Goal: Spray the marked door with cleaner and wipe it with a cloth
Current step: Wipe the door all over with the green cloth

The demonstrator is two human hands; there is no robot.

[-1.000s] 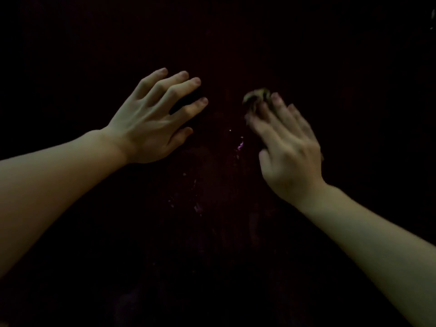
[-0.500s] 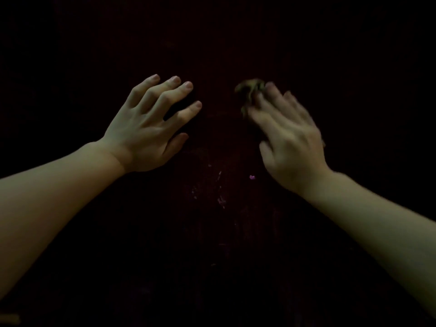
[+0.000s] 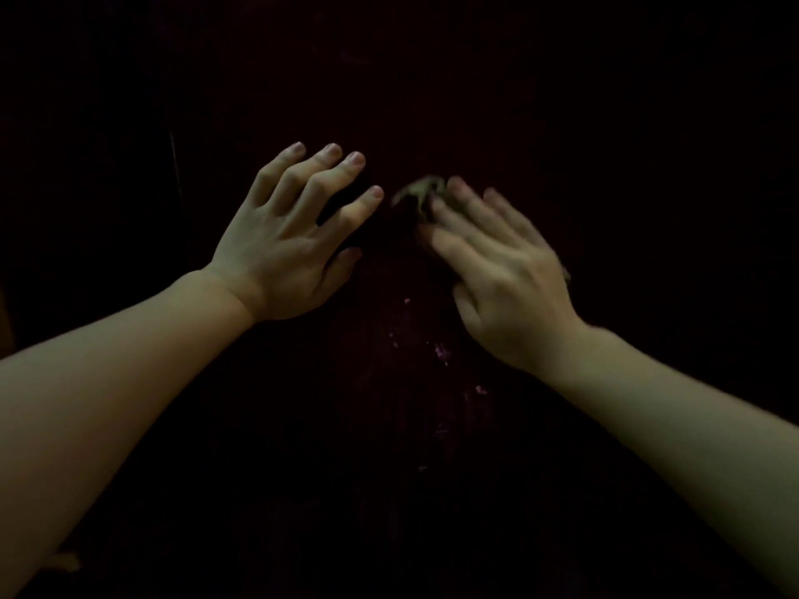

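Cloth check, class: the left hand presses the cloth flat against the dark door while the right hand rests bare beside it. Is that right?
Not quite: the hands are swapped. The head view shows the right hand pressing the cloth against the door, while the left hand rests bare beside it.

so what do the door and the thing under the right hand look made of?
Door: hard, flat and very dark, maybe reddish wood or laminate; the light is too dim to settle it. The pale flecks on it look like residue or spray.
Cloth: a soft, crumpled olive wad bunching past the right hand fingertips, so probably fabric.
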